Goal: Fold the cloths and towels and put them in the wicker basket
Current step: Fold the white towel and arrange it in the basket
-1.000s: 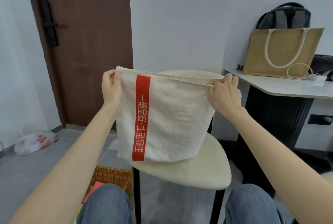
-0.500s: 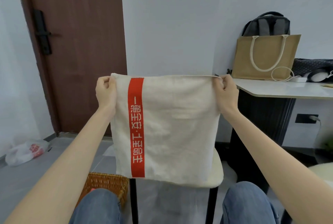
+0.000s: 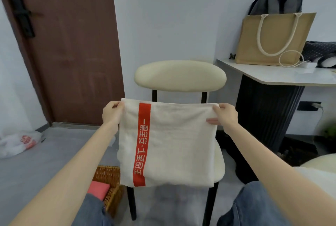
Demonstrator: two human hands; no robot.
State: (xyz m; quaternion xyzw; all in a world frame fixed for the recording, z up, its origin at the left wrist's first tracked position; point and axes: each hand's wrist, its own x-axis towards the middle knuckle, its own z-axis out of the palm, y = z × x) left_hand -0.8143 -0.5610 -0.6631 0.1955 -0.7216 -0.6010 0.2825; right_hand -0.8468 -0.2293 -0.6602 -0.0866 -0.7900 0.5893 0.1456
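Gripping the white towel by its top corners, the left hand and right hand hold it over the chair seat — wicker basket on the floor, lower left.

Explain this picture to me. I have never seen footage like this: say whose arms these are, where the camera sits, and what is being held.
There is no machine here. The camera is worn on a person's head and looks forward and down, so the two bare arms are the wearer's own. The left hand and right hand each pinch a top corner of a white towel with a red stripe. It hangs over the seat of a cream chair. Low on the left a wicker basket stands on the floor with something pink inside. To the right, a table carries a tan tote bag.
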